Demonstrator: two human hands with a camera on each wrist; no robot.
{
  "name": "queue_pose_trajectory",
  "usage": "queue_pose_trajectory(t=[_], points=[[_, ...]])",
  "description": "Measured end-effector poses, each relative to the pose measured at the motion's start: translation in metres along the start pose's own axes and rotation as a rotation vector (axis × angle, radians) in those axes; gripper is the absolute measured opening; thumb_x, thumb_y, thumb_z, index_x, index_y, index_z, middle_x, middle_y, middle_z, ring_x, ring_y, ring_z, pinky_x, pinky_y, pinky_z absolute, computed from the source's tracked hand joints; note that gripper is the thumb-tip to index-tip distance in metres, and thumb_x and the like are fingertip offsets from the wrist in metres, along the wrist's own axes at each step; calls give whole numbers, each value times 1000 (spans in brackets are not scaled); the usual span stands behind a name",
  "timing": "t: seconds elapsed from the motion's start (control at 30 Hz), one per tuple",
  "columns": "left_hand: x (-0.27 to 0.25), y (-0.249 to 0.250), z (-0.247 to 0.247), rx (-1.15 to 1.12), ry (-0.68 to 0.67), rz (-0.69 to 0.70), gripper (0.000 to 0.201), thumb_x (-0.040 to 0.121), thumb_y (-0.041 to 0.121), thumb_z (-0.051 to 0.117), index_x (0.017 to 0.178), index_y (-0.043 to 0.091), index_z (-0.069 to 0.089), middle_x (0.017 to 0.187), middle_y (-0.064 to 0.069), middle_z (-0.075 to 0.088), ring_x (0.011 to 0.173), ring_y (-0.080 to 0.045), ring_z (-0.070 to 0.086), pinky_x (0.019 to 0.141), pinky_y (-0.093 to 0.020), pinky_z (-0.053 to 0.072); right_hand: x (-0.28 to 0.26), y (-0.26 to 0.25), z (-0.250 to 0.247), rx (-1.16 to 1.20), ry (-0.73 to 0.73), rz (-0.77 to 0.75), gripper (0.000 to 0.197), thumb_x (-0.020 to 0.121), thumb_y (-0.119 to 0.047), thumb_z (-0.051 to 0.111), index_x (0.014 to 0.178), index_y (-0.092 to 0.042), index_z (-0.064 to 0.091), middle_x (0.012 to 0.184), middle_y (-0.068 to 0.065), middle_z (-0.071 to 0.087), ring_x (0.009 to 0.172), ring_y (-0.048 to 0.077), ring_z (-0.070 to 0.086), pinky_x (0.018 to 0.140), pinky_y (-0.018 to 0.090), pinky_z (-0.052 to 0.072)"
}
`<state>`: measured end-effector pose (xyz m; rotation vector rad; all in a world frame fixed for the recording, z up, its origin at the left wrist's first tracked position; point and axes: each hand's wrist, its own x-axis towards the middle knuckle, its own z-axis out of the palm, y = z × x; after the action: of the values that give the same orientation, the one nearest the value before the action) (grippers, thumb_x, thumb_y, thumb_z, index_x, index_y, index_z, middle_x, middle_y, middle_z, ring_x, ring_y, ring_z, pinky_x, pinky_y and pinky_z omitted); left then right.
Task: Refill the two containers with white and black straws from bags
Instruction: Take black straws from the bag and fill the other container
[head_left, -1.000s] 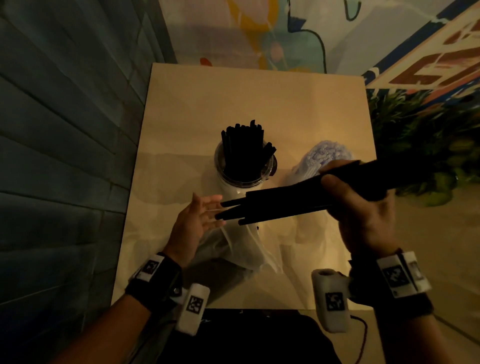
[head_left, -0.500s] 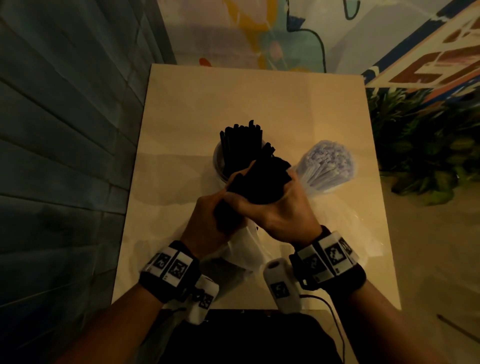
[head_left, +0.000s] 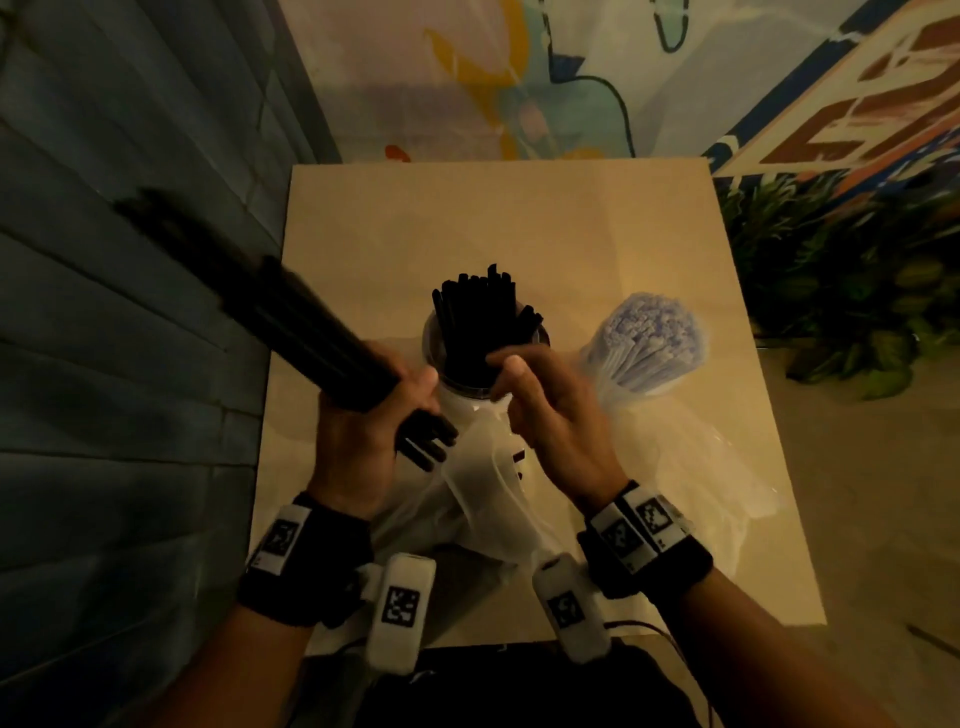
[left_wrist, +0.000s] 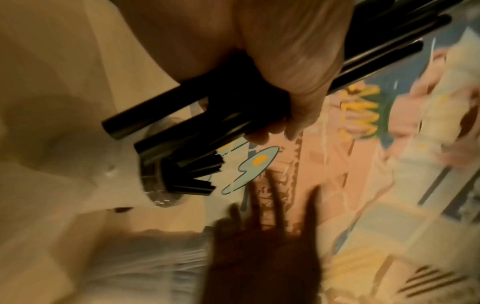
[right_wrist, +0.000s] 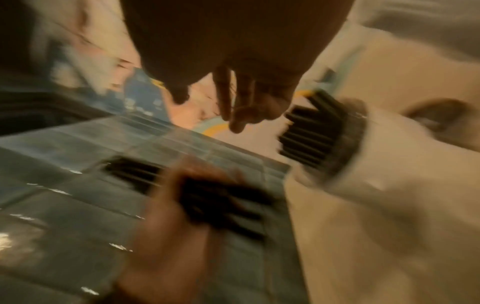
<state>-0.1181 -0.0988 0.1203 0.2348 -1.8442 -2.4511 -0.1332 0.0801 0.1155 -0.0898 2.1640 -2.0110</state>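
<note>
Left hand (head_left: 363, 426): now alone grips the black straw bundle (head_left: 291, 332), swung out leftward.
Right hand (head_left: 550, 415): released bundle, fingers loosely curled, empty, beside the container (head_left: 467, 384).

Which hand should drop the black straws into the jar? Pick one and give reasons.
Left. The left hand already grips the black straws, their lower ends close beside the jar. The right hand holds nothing and hovers at the jar's rim, so it could steady the jar.
</note>
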Motion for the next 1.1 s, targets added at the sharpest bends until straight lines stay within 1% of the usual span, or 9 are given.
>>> queue_pose_trajectory(t=[0.1, 0.23, 0.4, 0.6, 0.73, 0.87, 0.97, 1.03, 1.1], points=[[5, 16, 6, -174, -60, 91, 22, 79, 24, 77, 81, 20, 56, 70, 1, 58, 65, -20, 56, 86, -43, 49, -8, 26, 8, 162, -16, 370, 48, 98, -53, 42, 105, -11, 64, 88, 5, 65, 73, 18, 63, 61, 31, 49], [0, 23, 22, -144, -104, 109, 24, 79, 24, 78, 81, 19, 54, 72, -3, 56, 67, -24, 57, 86, -42, 50, -9, 32, 27, 732, -105, 778, 71, 96, -65, 37, 128, -4, 57, 123, 21, 66, 103, 37, 67, 88, 46, 54], [-12, 15, 30, -50, -149, 76, 17, 78, 7, 70, 82, 11, 54, 77, -13, 58, 76, -28, 62, 89, -38, 51, -7, 21, 42, 949, -169, 752, 65, 99, -64, 29, 129, -19, 64, 137, 15, 60, 129, 33, 56, 112, 56, 39], [-15, 9, 27, -30, -179, 45, 17, 79, 5, 71, 86, 11, 57, 83, -22, 58, 85, -37, 61, 95, -43, 48, -11, 27, 52, 1010, -133, 774, 61, 105, -52, 30, 151, -12, 36, 152, 20, 42, 140, 34, 43, 117, 55, 32], [-15, 7, 28, 44, -176, 25, 17, 78, 11, 73, 81, 12, 56, 77, -20, 57, 77, -33, 62, 89, -42, 49, -13, 29, 51, 979, -121, 714, 52, 107, -49, 28, 133, -19, 62, 139, 15, 59, 129, 27, 56, 109, 45, 45], [-16, 5, 23, 164, -225, 53, 18, 82, 14, 70, 71, 27, 63, 61, -2, 59, 59, -20, 60, 70, -32, 52, -11, 24, 35, 547, -71, 503, 65, 95, -65, 43, 127, -11, 63, 124, 9, 67, 114, 25, 63, 97, 42, 46], [-20, -1, 16, 326, -255, -27, 20, 76, 16, 73, 70, 32, 63, 65, 15, 66, 65, -2, 64, 66, -17, 49, -16, 9, 10, 385, -113, 150, 66, 89, -62, 59, 130, -12, 57, 129, 12, 63, 123, 29, 58, 103, 47, 47], [-26, -6, 13, 398, -359, -199, 19, 72, 25, 73, 84, 37, 65, 74, 25, 70, 72, 7, 65, 67, -17, 49, -21, -12, 0, 342, -239, 19, 61, 83, -57, 69, 128, -18, 58, 130, 3, 64, 126, 23, 58, 105, 43, 48], [-33, -7, 15, 351, -477, -295, 39, 77, 21, 69, 104, 49, 62, 86, 33, 69, 82, 13, 64, 73, -18, 53, -23, -25, -4, 246, -365, -5, 42, 84, -42, 75, 115, -16, 66, 119, 9, 69, 117, 30, 63, 102, 52, 49]])
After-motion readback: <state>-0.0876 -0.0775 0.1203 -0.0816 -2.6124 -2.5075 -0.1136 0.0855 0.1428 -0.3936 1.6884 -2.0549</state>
